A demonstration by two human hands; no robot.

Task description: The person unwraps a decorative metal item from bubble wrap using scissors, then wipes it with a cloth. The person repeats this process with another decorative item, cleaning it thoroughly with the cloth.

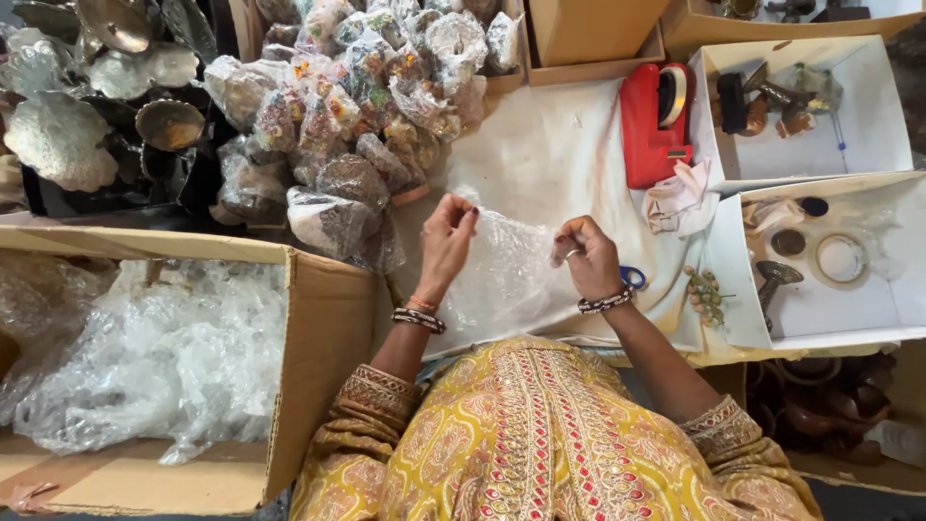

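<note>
Two hands on bubble wrap at a crowded packing bench

Several cartons ring a white cloth spread over the bench. Largest, at the left edge, an open brown cardboard box holds crumpled clear plastic. Along the far edge lies a heap of small wrapped bundles, with metal dishes in the far left corner. Two white open boxes at the right edge hold small metal pieces and tape rolls. A red tape dispenser stands beside them. At the near middle, a clear bubble-wrap sheet lies on the cloth; the left hand and right hand each pinch its upper edge with closed fingertips.
</note>
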